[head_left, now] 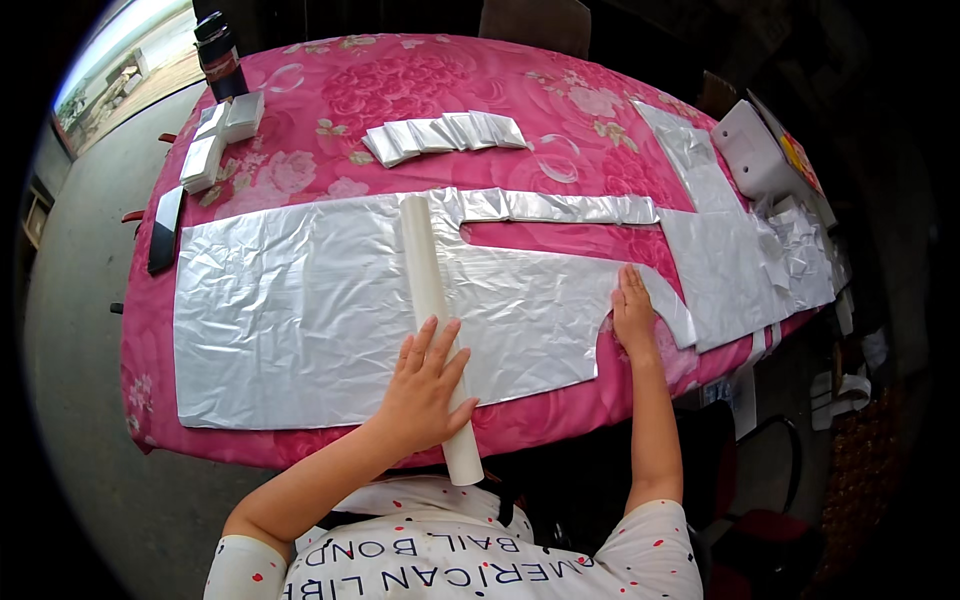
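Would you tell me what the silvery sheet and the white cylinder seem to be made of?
Silvery sheet: probably thin plastic film, glossy, judging by its fine creases and bright highlights.
White cylinder: perhaps rigid plastic, smooth with a soft sheen, judging by its straight sides; coated cardboard is possible.

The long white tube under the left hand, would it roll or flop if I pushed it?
The white tube would probably roll, because it looks round and lies on spread-out silvery plastic. It is likely stiff, since it looks straight from end to end with the left hand resting on it.
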Demonstrator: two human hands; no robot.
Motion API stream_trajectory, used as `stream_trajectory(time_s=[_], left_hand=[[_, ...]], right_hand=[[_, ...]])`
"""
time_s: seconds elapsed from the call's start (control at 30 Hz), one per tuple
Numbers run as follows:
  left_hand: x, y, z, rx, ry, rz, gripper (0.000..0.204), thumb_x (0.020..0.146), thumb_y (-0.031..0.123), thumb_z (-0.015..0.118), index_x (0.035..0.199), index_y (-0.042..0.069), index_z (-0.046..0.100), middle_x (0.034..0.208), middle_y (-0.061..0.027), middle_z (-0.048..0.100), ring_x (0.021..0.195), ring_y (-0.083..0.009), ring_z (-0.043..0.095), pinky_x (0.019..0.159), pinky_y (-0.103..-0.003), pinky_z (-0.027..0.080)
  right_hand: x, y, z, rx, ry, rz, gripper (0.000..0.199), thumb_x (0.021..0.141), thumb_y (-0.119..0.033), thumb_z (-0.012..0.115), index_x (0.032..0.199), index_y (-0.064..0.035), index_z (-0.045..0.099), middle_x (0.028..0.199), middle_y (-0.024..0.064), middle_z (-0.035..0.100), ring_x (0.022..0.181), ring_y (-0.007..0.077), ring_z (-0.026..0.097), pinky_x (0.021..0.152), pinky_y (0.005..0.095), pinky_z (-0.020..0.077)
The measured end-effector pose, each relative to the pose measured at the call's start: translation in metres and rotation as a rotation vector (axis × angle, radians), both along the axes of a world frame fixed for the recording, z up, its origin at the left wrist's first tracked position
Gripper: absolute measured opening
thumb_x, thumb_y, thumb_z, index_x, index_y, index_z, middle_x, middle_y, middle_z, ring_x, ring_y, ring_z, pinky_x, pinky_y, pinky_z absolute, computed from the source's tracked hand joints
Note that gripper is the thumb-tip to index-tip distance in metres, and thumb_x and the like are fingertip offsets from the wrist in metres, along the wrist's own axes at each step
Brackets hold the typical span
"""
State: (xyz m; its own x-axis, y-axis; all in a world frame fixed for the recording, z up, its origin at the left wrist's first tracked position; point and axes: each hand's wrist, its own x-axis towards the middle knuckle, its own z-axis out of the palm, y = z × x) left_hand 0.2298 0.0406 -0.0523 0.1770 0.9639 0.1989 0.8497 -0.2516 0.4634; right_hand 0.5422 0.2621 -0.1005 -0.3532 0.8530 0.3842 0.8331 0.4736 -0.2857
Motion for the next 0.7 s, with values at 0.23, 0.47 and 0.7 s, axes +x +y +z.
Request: stream_trajectory(time_s=[0.23,0.47,0.7], left_hand=[[-0.001,-0.001,0.001,0.009,-0.008,0.006,0.054,0.075,0.03,0.06,0.119,0.001,0.05,0.142,-0.0189,0.024,0.135,-0.0394,0.011,0.106,-0.052,0.017],[-0.001,0.001,0.001,0.011,-0.016,-0.007,0.053,0.075,0.029,0.059,0.119,0.001,0.05,0.142,-0.0191,0.025,0.135,-0.0396,0.011,0.106,-0.053,0.017],[0.002,0.001,0.009,0.038,-0.106,-0.032,0.052,0.075,0.023,0.062,0.12,0.001,0.048,0.139,-0.0185,0.03,0.133,-0.0379,0.019,0.105,-0.049,0.021]], right_hand=[[0.077,0.009,0.003,-0.022,-0.002,-0.335,0.032,0.087,-0.015,0.049,0.113,0.0004,0.057,0.121,0.0177,0.054,0.115,0.0309,0.049,0.096,0.0354,0.0386],[0.058,-0.006,0.035,0.366,-0.082,-0.274,0.012,0.068,-0.008,0.066,0.074,-0.0019,0.057,0.08,0.0112,0.062,0.076,0.0299,0.058,0.071,0.0386,0.0449],[-0.021,-0.062,0.087,-0.313,0.637,-0.098,0.019,0.068,-0.001,0.068,0.068,-0.0032,0.05,0.063,0.0048,0.053,0.055,0.0136,0.051,0.053,0.0269,0.0412]])
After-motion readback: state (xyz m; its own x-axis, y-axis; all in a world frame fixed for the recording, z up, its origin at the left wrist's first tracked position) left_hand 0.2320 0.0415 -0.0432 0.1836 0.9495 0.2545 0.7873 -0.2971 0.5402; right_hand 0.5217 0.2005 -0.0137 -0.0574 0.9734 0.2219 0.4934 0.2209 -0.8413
